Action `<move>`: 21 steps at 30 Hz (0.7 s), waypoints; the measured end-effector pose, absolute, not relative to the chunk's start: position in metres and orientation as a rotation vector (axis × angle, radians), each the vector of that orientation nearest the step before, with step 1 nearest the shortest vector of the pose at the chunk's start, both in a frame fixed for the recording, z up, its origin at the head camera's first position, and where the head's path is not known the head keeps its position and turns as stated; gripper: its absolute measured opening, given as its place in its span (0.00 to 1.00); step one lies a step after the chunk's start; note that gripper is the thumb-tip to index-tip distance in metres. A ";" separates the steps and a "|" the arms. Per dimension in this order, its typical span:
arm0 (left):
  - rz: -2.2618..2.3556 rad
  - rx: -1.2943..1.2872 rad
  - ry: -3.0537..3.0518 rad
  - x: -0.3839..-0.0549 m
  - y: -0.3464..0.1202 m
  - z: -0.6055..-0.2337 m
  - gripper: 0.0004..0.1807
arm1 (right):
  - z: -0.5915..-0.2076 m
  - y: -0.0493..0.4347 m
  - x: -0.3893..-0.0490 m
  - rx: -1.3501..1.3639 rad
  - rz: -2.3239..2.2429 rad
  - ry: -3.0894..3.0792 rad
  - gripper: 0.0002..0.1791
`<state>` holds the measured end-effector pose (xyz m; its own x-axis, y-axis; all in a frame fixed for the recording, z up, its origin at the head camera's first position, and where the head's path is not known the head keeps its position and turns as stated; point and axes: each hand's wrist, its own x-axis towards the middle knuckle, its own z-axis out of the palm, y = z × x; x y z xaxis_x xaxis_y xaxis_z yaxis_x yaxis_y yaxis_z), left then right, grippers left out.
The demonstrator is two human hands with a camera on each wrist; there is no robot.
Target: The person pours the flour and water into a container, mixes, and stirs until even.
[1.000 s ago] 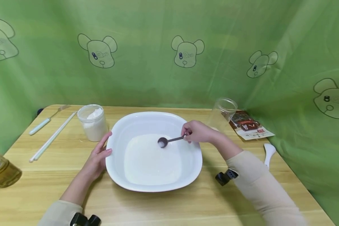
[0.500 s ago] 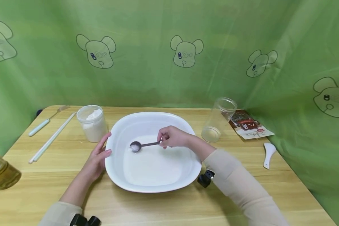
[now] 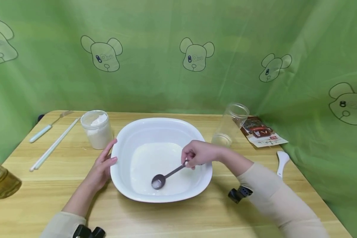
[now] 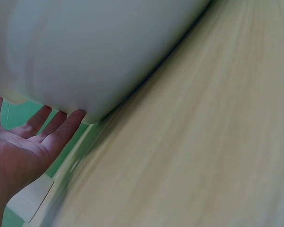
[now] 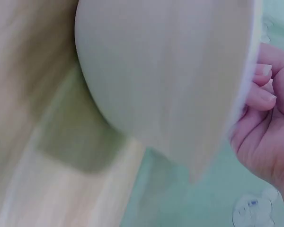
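A white oval basin (image 3: 162, 124) stands on the table with milky white liquid (image 3: 148, 162) in its bottom. My right hand (image 3: 200, 153) is over its right side and pinches the handle end of a dark measuring spoon (image 3: 158, 181). The round bowl of the spoon is low over the front of the liquid; I cannot tell how deep it dips. At the left, my left hand (image 3: 102, 167) rests against the basin's outer wall. In the left wrist view its fingers (image 4: 64, 130) extend to the wall. The right wrist view hides the spoon behind the basin.
A jar of white powder (image 3: 98, 132) stands at back left, near chopsticks (image 3: 55, 145) and a fork (image 3: 44, 132). A bottle of amber liquid (image 3: 1, 180) is far left. On the right are a clear container (image 3: 230, 124), a printed packet (image 3: 261, 132) and a white spoon (image 3: 282, 162).
My right hand first swept the spoon leftward across the basin, then came back right and nearer, with the spoon bowl now toward the front. My left hand has stayed on the basin's side.
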<state>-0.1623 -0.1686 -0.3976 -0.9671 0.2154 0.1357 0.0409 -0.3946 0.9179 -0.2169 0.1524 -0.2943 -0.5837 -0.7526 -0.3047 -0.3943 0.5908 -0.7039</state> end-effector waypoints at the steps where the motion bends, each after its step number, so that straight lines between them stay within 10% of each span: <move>1: 2.513 0.358 1.663 -0.162 -0.169 -0.398 0.31 | -0.292 0.158 -0.217 -0.896 -0.776 2.241 0.05; 21: 2.516 0.370 1.658 -0.163 -0.168 -0.398 0.31 | -0.298 0.164 -0.254 -0.797 -0.784 2.593 0.06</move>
<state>-0.1629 -0.1684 -0.3982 -0.9647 0.2202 0.1442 0.0456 -0.3996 0.9156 -0.2543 0.1643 -0.2984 -0.7946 -0.5922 -0.1342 -0.4187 0.6945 -0.5851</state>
